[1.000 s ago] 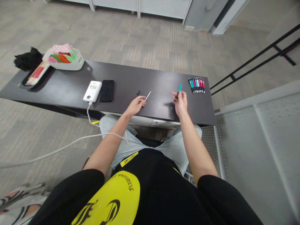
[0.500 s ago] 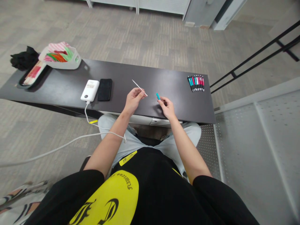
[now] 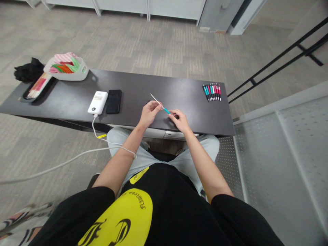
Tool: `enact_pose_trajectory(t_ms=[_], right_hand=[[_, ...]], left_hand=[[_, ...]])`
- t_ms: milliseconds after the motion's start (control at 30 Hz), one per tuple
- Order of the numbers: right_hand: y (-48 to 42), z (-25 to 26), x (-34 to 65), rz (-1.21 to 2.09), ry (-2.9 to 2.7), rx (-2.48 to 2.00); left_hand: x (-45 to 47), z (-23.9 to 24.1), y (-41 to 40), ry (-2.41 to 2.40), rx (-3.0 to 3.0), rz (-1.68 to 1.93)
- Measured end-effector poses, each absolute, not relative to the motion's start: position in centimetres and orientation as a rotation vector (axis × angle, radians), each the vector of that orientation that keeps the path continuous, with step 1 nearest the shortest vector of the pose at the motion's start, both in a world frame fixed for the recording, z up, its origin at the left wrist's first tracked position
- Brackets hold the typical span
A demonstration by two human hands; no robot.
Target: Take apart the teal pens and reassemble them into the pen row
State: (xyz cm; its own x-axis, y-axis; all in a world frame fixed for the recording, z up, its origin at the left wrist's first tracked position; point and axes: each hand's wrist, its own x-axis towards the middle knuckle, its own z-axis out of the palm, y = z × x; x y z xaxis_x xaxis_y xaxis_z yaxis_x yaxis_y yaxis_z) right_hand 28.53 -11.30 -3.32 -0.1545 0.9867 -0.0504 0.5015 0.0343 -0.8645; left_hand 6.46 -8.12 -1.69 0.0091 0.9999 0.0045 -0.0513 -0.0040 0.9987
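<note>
Between finger and thumb my left hand [image 3: 149, 113] pinches a thin white pen refill [image 3: 155, 99], its tip pointing up and to the left. My right hand [image 3: 180, 120] is closed on a teal pen barrel [image 3: 166, 111]. The refill's lower end meets the barrel's upper end; how deep it sits inside I cannot tell. Both hands are just above the dark tabletop [image 3: 138, 83], near its front edge. Some small dark thing [image 3: 148, 101] shows behind my left fingers, mostly hidden.
Several pens [image 3: 212, 92] lie in a row at the right end. A black phone [image 3: 113, 101] and a white power bank [image 3: 97, 102] with a cable [image 3: 77, 154] are at left. Beyond stand a white basket [image 3: 74, 76], a black tray [image 3: 38, 90] and a crumpled black bag [image 3: 28, 70].
My hands have come closer together. The white refill and the teal barrel were apart and now meet end to end in one line.
</note>
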Motion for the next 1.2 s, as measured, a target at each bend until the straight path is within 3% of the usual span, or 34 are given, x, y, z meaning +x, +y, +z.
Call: enact_pose_trajectory(t_ms=[367,633,1200], right_hand=[[-11.3,-4.1,28.7,1.032,-1.695,-1.436],[-11.5,-3.6,28.5,1.016,-1.717,-1.478],[-11.6,-3.6,28.4,1.053,-1.714,-1.505]], left_hand=[[6.3,-1.4,-8.6,1.124,1.269,1.075],[6.0,-1.9,-7.9,1.167,1.143,1.224],[7.1,-2.0,-8.8,1.168,1.293,1.166]])
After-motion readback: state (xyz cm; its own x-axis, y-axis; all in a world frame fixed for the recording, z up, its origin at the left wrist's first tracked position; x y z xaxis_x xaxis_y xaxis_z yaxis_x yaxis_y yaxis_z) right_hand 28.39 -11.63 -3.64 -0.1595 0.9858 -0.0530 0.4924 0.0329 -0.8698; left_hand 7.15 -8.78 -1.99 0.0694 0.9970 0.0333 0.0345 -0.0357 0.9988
